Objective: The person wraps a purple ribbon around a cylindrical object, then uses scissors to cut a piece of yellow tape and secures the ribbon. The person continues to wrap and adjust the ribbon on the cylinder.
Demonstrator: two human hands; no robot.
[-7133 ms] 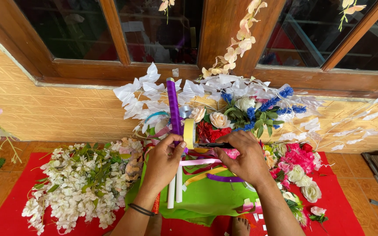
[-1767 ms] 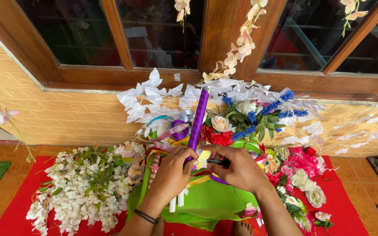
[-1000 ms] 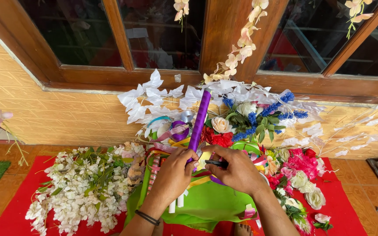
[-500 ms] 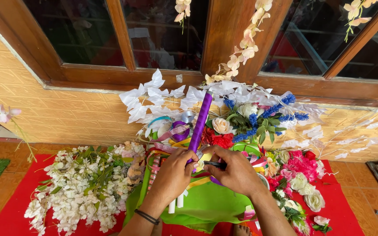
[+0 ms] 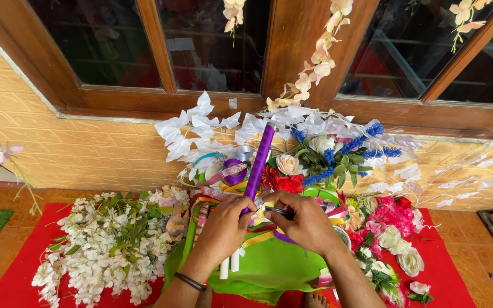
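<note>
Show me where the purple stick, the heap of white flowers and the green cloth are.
purple stick point(image 5: 259, 157), head view, middle of the shaft above the hands.
heap of white flowers point(image 5: 106, 239), head view, centre of the heap.
green cloth point(image 5: 269, 268), head view, bare part below the hands.

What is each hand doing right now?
Left hand: closed around the purple stick.
Right hand: closed on a small dark tool, beside the stick.

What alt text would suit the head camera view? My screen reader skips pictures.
A person's left hand grips a purple wrapped stick, tilted up toward a wooden window frame, while the right hand pinches a small dark tool at its base. Below lie a green cloth, white flower sprays and pink flowers on a red mat.
</note>
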